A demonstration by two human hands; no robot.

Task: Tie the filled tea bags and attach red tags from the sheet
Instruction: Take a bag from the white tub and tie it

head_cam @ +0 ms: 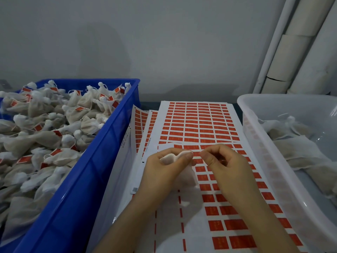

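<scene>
While both hands work over the sheet point(224, 212), the left hand point(164, 170) grips a white tea bag point(175, 157): its fingers are curled around the gathered top, and the body of the bag hangs down under the palm, just above the sheet. The right hand point(226, 165) is nearly closed, with thumb and forefinger pinched together close to the top of the bag. What they pinch is too thin to see (maybe a string, but it cannot be told). The two hands almost touch at the fingertips.

The sheet lies flat in the middle and carries rows of red tags point(235, 225); its lower left part is already bare, with only narrow red strips there. More sheets point(197, 121) lie behind it, partly overlapping.

On the left stands a blue crate point(94, 170), full of tied bags point(54, 125) that have small red tags on them. On the right stands a clear bin point(259, 136) with a few pale bags point(299, 148) inside, without tags as far as one can see.
</scene>
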